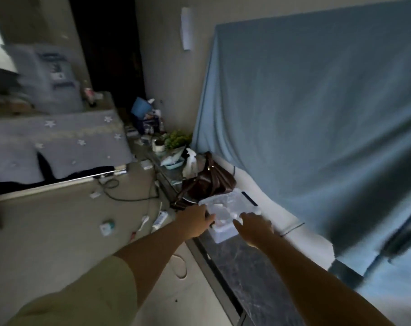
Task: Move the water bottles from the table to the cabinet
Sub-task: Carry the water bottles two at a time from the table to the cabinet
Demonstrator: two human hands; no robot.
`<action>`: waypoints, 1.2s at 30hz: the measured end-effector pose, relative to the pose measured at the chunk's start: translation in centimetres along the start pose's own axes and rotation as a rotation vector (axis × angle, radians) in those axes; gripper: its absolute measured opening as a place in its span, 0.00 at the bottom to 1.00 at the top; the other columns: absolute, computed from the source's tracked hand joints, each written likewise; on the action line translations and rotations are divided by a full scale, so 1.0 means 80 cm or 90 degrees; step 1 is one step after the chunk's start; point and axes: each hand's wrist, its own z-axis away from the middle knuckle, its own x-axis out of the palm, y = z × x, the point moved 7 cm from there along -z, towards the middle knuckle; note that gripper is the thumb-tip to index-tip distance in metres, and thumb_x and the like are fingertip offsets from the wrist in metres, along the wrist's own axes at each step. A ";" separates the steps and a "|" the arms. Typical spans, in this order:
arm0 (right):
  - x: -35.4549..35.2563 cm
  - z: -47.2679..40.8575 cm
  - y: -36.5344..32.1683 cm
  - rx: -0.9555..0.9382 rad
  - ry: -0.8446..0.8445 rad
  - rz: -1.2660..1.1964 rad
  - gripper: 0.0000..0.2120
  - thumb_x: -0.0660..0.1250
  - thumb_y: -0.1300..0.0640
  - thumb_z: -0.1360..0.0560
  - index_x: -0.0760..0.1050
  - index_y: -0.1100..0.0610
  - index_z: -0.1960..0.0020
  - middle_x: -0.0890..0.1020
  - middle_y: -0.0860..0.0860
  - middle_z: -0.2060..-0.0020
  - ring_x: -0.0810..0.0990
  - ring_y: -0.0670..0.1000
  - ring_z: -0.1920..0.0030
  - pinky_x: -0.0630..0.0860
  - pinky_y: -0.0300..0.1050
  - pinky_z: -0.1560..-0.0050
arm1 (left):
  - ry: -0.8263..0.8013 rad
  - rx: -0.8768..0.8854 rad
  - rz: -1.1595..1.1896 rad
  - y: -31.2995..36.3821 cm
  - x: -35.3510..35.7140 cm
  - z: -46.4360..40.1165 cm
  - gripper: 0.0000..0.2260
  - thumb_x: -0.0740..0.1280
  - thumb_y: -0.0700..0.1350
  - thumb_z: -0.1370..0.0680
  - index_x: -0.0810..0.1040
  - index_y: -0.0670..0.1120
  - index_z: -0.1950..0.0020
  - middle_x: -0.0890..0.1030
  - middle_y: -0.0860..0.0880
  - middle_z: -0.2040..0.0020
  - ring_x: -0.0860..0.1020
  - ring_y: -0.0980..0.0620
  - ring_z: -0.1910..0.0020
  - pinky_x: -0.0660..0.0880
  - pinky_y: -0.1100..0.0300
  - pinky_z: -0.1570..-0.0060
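Observation:
A clear plastic box [225,205] with pale, blurred contents stands on a dark marble-patterned ledge [242,274]. My left hand [196,221] grips the box's left edge, its fingers curled at a dark clip there. My right hand [255,228] lies against the box's near right side, with its fingers stretched out over the lid. The picture is blurred, and I cannot make out any water bottle.
A brown handbag [209,182] sits just behind the box, with a white spray bottle [190,162] and a green plant [176,140] further back. A blue cloth [317,114] hangs on the right. Tubes, a cable and small items litter the floor [70,231] on the left.

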 end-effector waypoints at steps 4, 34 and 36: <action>0.020 -0.006 -0.089 -0.104 -0.035 -0.048 0.23 0.53 0.44 0.18 0.70 0.57 0.31 0.72 0.58 0.32 0.68 0.60 0.31 0.61 0.60 0.29 | 0.030 -0.098 -0.098 -0.066 -0.010 0.072 0.24 0.53 0.59 0.18 0.66 0.46 0.27 0.72 0.43 0.32 0.71 0.43 0.33 0.66 0.51 0.36; 0.236 0.398 -0.823 -0.793 -0.012 0.242 0.24 0.48 0.43 0.17 0.64 0.55 0.28 0.69 0.55 0.30 0.62 0.55 0.26 0.55 0.62 0.26 | 0.144 -0.683 -0.026 -0.594 -0.138 0.693 0.23 0.51 0.60 0.18 0.64 0.50 0.27 0.69 0.45 0.29 0.66 0.45 0.29 0.59 0.44 0.30; 0.247 0.404 -0.854 -0.814 -0.016 0.225 0.24 0.49 0.43 0.17 0.64 0.55 0.27 0.69 0.55 0.31 0.64 0.56 0.28 0.62 0.57 0.30 | 0.159 -0.705 -0.021 -0.626 -0.141 0.705 0.23 0.51 0.60 0.19 0.65 0.50 0.27 0.69 0.46 0.29 0.66 0.45 0.29 0.60 0.45 0.31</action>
